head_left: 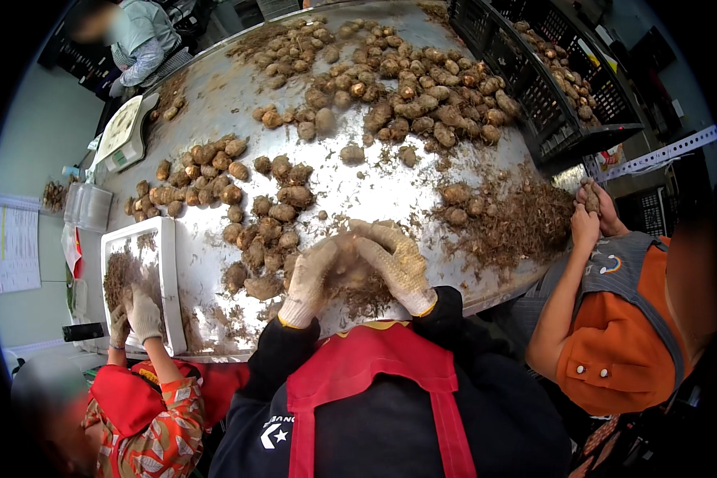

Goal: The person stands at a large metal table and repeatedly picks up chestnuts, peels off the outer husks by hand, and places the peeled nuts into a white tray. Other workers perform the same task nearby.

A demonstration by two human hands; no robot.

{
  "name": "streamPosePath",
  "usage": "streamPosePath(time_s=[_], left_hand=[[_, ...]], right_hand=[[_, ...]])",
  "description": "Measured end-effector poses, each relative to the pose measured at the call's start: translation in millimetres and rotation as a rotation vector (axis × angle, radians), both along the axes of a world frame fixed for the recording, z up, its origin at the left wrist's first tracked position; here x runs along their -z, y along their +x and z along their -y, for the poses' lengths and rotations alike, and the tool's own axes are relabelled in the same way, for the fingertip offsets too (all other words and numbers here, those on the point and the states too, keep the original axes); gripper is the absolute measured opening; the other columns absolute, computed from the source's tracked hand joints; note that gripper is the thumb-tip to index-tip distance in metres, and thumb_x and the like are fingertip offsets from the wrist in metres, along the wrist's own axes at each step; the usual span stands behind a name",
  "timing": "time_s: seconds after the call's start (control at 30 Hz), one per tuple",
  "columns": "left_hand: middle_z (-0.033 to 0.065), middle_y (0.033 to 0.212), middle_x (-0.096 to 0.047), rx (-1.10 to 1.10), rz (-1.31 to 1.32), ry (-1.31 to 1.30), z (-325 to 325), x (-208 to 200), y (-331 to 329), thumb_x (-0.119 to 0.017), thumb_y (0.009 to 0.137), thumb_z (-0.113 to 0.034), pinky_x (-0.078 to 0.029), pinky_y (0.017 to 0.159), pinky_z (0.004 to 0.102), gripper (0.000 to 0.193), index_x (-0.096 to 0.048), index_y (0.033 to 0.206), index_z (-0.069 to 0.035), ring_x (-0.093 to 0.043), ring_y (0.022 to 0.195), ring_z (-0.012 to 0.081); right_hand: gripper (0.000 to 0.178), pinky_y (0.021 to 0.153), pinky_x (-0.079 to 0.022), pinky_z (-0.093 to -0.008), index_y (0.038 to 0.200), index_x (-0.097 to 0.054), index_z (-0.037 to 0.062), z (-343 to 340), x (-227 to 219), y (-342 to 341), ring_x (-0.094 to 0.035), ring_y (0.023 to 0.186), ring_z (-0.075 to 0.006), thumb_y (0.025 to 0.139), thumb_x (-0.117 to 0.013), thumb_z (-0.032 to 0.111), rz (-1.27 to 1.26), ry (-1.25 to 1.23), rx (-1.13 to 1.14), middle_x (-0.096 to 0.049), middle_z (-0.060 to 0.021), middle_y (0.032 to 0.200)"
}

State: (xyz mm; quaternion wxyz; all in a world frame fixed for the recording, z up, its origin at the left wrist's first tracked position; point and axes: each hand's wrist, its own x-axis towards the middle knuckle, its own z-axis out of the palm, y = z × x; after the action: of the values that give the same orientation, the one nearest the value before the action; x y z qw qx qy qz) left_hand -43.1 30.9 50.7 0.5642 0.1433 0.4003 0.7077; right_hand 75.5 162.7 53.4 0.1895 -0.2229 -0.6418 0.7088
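In off-white knitted gloves, my left hand (309,277) and my right hand (398,261) meet over the near edge of the metal table (366,187). Their fingers curl round a brown taro (346,253), blurred and partly covered by the gloves. Beneath them lie root hairs and peelings (362,296). Just left of my left hand is a group of small hairy taros (267,231). Another cluster of taros (203,175) lies farther left, while a large heap of taros (422,88) spreads across the far side.
A co-worker's gloved hands (139,315) work over a white tray (170,279) at left. At right, another person's bare hands (591,211) hold a taro beside a mound of root scraps (526,219). A black crate (542,95) and a scale (127,131) stand on the table.
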Motion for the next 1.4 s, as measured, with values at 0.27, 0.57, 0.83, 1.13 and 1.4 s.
streamPosePath(time_s=[0.27, 0.57, 0.83, 1.13, 1.4], left_hand=[[0.0044, 0.096, -0.067, -0.136, -0.685, -0.258, -4.2, -1.7, 9.9, -0.055, 0.095, -0.027, -0.049, 0.069, 0.0266, 0.037, -0.058, 0.123, -0.003, -0.06, 0.08, 0.0129], [0.015, 0.125, -0.058, 0.078, -1.178, -0.394, 0.7, 1.6, 11.2, -0.06, 0.092, -0.019, -0.052, 0.084, 0.0299, 0.039, -0.053, 0.126, 0.0, -0.064, 0.101, 0.0193], [0.0153, 0.118, -0.06, -0.1, -0.781, -0.135, 3.9, -12.3, 25.2, -0.067, 0.086, -0.03, -0.047, 0.094, 0.0345, 0.06, -0.047, 0.131, 0.004, -0.059, 0.109, 0.0238], [0.0153, 0.122, -0.057, -0.068, -0.782, -0.241, 7.5, 10.3, 23.2, -0.063, 0.087, -0.011, -0.044, 0.096, 0.0311, 0.05, -0.046, 0.131, 0.004, -0.054, 0.113, 0.0199], [0.0148, 0.119, -0.059, -0.224, -0.503, -0.306, 5.2, 2.7, 32.2, -0.057, 0.093, -0.015, -0.049, 0.089, 0.0287, 0.047, -0.042, 0.133, 0.006, -0.058, 0.108, 0.019]], right_hand=[[0.032, 0.085, -0.045, -0.0249, 0.117, -0.065, 0.0019, -0.3, 2.2, 3.3, -0.057, 0.094, -0.0117, 0.091, -0.065, 0.02, -0.022, -0.351, -0.031, -0.061, -0.0041, 0.102], [0.023, 0.071, -0.045, -0.0267, 0.103, -0.066, 0.0004, 8.6, 14.5, 0.9, -0.057, 0.081, -0.0124, 0.093, -0.06, 0.02, 0.066, -0.17, 0.163, -0.063, -0.0058, 0.089], [0.045, 0.074, -0.047, -0.0338, 0.105, -0.064, -0.0017, -13.3, 60.7, 5.8, -0.059, 0.084, -0.0206, 0.094, -0.052, 0.04, 0.308, 0.039, 0.038, -0.063, -0.0125, 0.09], [0.021, 0.07, -0.049, -0.0334, 0.102, -0.07, 0.0054, -1.3, -13.4, 12.2, -0.062, 0.083, -0.0246, 0.083, -0.069, 0.014, 0.018, 0.389, 0.018, -0.061, -0.0119, 0.093], [0.014, 0.066, -0.049, -0.0359, 0.083, -0.063, 0.0045, 14.7, -8.6, 19.3, -0.061, 0.076, -0.0296, 0.08, -0.072, 0.015, -0.091, 0.833, 0.143, -0.06, -0.0129, 0.082]])
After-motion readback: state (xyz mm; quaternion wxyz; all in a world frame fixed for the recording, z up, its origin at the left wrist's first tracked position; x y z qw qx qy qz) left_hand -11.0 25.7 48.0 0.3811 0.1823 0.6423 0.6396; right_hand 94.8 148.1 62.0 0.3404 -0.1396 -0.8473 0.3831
